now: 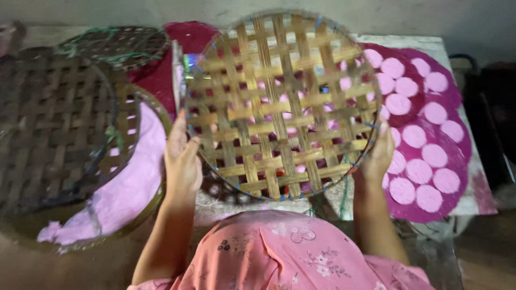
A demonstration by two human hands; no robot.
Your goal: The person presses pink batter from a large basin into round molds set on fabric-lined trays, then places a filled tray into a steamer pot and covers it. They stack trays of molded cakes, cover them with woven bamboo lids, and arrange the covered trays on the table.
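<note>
I hold a round woven bamboo tray (279,102) tilted up in front of me, its open lattice edged with blue binding. My left hand (181,158) grips its lower left rim. My right hand (378,153) grips its lower right rim. Through the gaps show pale pink round discs lying on a magenta cloth (457,102). More of these pink discs (424,156) lie uncovered in rows on the cloth to the right of the tray.
To the left lie a dark woven tray (48,129), a smaller dark one (115,45) behind it, and a round tray with a pale pink cloth (131,188). The table's right edge (481,188) runs beside dark objects.
</note>
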